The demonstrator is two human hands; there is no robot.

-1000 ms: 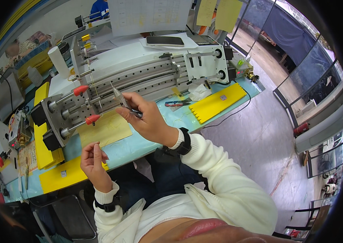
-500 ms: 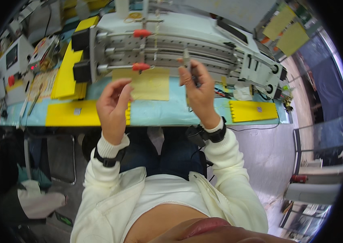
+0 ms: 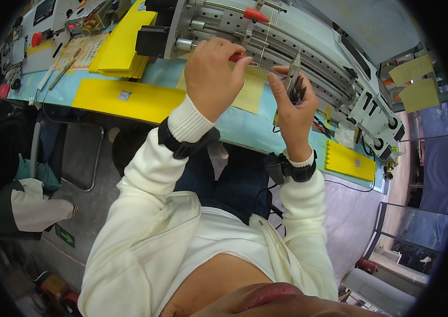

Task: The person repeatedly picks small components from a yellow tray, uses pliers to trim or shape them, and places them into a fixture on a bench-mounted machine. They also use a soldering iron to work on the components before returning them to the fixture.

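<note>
Two hands are working above the near side of a metal rail assembly (image 3: 316, 70). The left hand (image 3: 214, 79) is arching over it, thumb and forefinger nearly meeting as they are pinching the red clip (image 3: 237, 57); firmness is not showing. The right hand (image 3: 295, 108) is curling fully round a pointed metal tool (image 3: 293, 72), tip upward.

Technique (judgement): the left pinch is best bearing on the clip's body, leaving the small wire loop (image 3: 256, 64) at its end unobstructed. The right hand is probably serving best by holding the tool clear of the left thumb and of the thin pale cord (image 3: 267, 38), which is likely snagging easily.

Position: the red clip is lying between the left thumb and forefinger, partly hidden, its loop end pointing toward the right hand; the tool is standing just to the right, apart from the clip.

Farther out: a second red clip (image 3: 256, 15) is sitting beyond the left hand. Yellow paper (image 3: 247, 96) is lying under both, on the blue mat (image 3: 229, 127). A crumpled white tissue (image 3: 345, 135) is resting right of the right hand.
</note>
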